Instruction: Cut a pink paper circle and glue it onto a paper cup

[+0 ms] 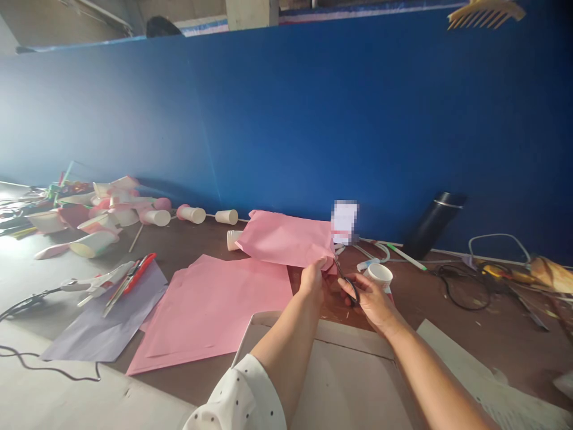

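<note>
My left hand grips the near right corner of a pink sheet of paper, which is raised above the table. In my right hand is a pair of scissors with dark handles, its blades at the right edge of that sheet. How far the blades are apart is too small to tell. More pink sheets lie stacked to the left of my left forearm. A white paper cup stands just behind my right hand, partly covered by it.
Several paper cups with pink parts lie at the left back. A red utility knife and a glue gun rest on grey paper. A black bottle, a green marker and cables are at right. A blue partition bounds the back.
</note>
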A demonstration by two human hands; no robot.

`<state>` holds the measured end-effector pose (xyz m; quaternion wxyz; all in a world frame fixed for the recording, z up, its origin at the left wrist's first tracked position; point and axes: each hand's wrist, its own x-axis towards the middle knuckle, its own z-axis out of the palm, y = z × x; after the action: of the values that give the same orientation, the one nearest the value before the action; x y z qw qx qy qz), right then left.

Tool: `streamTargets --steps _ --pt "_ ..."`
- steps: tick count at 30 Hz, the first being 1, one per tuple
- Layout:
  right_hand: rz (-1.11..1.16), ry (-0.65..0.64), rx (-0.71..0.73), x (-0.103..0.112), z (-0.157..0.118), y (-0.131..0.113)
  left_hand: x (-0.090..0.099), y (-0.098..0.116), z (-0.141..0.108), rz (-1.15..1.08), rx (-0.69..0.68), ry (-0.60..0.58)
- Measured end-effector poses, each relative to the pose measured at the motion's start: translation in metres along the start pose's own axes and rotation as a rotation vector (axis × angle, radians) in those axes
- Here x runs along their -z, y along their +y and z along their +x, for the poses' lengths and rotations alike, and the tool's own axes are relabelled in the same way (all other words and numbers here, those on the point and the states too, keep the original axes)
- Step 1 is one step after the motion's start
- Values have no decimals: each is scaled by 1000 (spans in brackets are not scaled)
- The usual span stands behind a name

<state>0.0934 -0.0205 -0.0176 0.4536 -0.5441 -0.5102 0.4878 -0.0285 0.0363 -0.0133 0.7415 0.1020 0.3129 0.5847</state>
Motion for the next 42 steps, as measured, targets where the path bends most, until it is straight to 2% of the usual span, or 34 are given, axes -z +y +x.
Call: streamTargets --steps 13,23,27,32,42 --pt "-59 29 -2 3 -1 -2 1 0 4 -10 14 40" --pt "-83 -6 -40 6 -4 -10 2 0 4 0 32 22" --pt "-100 18 -42 5 -5 -11 3 0 5 13 29 33" --pt "-89 10 -40 5 -3 -9 5 -1 7 24 27 18" --pt "-65 -8 -17 8 -1 -3 3 -1 8 20 17 69"
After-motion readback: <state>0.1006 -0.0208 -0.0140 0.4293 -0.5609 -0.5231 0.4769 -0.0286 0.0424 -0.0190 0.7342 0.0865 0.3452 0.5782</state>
